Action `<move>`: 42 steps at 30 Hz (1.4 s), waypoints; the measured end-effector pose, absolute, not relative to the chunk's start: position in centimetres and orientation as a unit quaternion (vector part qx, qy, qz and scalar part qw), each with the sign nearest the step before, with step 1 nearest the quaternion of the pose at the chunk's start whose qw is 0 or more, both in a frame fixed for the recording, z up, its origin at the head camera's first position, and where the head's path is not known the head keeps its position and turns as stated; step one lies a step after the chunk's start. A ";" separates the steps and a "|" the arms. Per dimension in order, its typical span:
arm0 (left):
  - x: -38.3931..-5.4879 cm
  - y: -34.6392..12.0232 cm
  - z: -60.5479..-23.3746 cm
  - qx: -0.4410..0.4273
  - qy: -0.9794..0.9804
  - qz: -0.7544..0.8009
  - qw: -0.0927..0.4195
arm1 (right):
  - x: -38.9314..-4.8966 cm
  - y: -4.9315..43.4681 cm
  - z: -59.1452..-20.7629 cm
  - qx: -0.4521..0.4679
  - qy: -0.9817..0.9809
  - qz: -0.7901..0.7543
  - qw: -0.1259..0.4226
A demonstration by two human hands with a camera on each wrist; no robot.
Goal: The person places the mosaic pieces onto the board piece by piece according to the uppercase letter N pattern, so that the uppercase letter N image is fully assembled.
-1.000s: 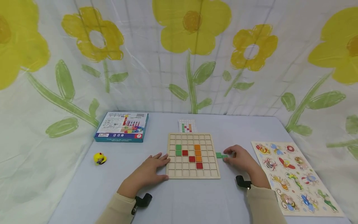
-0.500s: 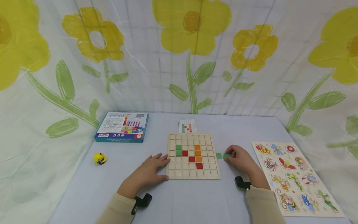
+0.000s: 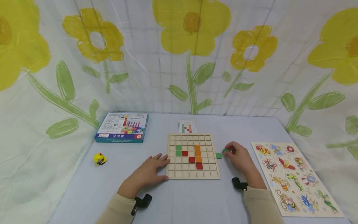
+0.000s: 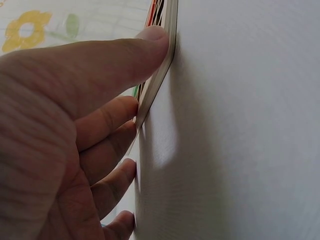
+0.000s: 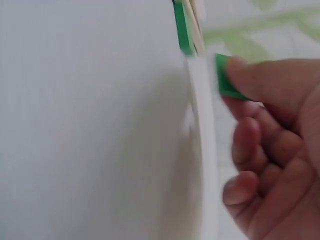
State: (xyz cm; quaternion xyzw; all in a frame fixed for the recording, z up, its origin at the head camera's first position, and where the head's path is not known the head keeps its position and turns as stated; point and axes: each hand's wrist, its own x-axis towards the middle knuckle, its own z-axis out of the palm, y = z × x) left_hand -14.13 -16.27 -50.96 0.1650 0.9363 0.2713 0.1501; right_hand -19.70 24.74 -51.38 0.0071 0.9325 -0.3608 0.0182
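Observation:
A wooden grid board lies mid-table with green, red and orange square tiles in some of its cells. My left hand rests at the board's left edge, thumb and fingertips touching the rim, as the left wrist view also shows. Just off the right edge, my right hand pinches a green tile between thumb and forefinger, raised above the table. Another green tile lies against the board's right edge. Behind the board, a small pattern card shows a grid with coloured squares.
A boxed toy set lies at the back left, with a small yellow figure in front of it. On the right, a wooden insect puzzle board lies beside my right forearm. A flower-printed curtain hangs behind the table.
My right hand drew one green tile rightward from the other, then lifted it off the table in a pinch. The left hand and the board have stayed in place.

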 end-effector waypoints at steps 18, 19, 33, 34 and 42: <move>-14.2 -16.4 -51.3 0.162 0.939 0.266 0.148 | -19.5 11.4 -49.5 -0.134 0.890 -0.434 0.043; -14.2 -16.5 -51.3 0.163 0.939 0.266 0.148 | -19.5 10.9 -49.5 -0.138 0.891 -0.430 0.044; -14.3 -16.4 -50.9 0.178 0.937 0.266 0.142 | -19.3 8.1 -50.2 -0.175 0.916 -0.356 0.064; -14.3 -16.4 -50.9 0.177 0.937 0.267 0.142 | -19.2 8.0 -50.2 -0.175 0.917 -0.352 0.065; -14.2 -16.4 -50.9 0.175 0.938 0.263 0.144 | -18.8 7.6 -50.2 -0.185 0.915 -0.350 0.081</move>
